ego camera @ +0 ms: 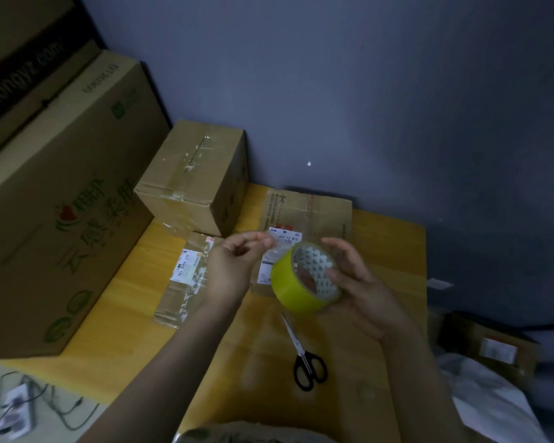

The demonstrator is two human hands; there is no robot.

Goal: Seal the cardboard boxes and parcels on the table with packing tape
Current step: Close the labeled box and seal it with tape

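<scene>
You've got the yellow-green roll of packing tape (296,282) up in the air over the yellow wooden table (394,251), cupped in your right hand (362,282). Fingers are curled round its far rim & over the edge of the white cardboard core (314,270), prob. so the roll can turn as tape pays out. Your left hand (234,263) is just beside the roll, on its left, fingers curled in, thumb & forefinger pinched on what looks like the tape's loose end (277,251). The strip is clear & faint, so that's my read, not a certainty. Keeping both hands off the table makes sense: the sticky side touches nothing til you've drawn enough length.

Right behind the roll, partly hidden by it, is the flat brown cardboard parcel (314,212) w/ a white label, lying on the table near the wall. I'd guess it's the next 1 to seal. Left of your left wrist lies a small parcel (186,282), glossy w/ clear tape, also labelled. Behind that stands the medium brown cardboard box (192,174), 1 strip of tape along its top seam. The big printed cardboard carton (61,193) fills the table's left side.

The black-handled scissors (306,356) lie closed on the table below the roll, between your 2 forearms, handy for the cut.
</scene>
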